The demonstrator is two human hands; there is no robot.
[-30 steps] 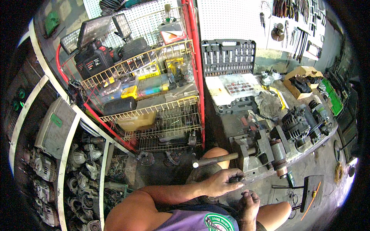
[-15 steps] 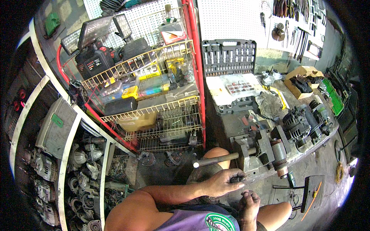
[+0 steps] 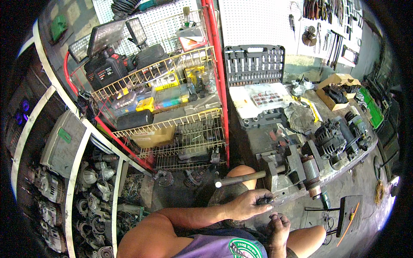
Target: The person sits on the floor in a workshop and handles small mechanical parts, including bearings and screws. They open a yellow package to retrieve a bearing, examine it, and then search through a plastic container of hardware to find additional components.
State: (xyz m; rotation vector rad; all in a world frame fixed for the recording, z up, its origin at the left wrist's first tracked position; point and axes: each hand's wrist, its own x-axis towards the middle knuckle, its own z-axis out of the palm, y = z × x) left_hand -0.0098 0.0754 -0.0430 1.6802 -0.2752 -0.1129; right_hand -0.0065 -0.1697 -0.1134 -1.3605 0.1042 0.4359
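Observation:
Near the bottom middle, my left hand [image 3: 246, 206] is closed, thumb and fingers pinching a small dark part [image 3: 263, 201] with a thin tip; its kind does not show. Just to the right and lower, my right hand [image 3: 279, 225] has its fingers curled together; what they hold, if anything, is hidden. The hands are close but apart. Beyond them is a bench vise [image 3: 272, 171], its long threaded screw [image 3: 241, 179] pointing left above my knee. An armature [image 3: 309, 168] with a copper-coloured end sits at its jaws, tilted toward me.
Alternators [image 3: 330, 138] stand on the workbench [image 3: 275, 133], behind the vise. Farther back lie an open socket set [image 3: 254, 64] and a cardboard box [image 3: 337, 103]. A red-framed wire rack [image 3: 223, 86] rises at left; white-framed shelves [image 3: 78, 172] hold used parts. A dark block [image 3: 349, 210] lies at right.
The view has shifted very slightly. The dark part shows a little more between my left fingers; my right hand looks unchanged.

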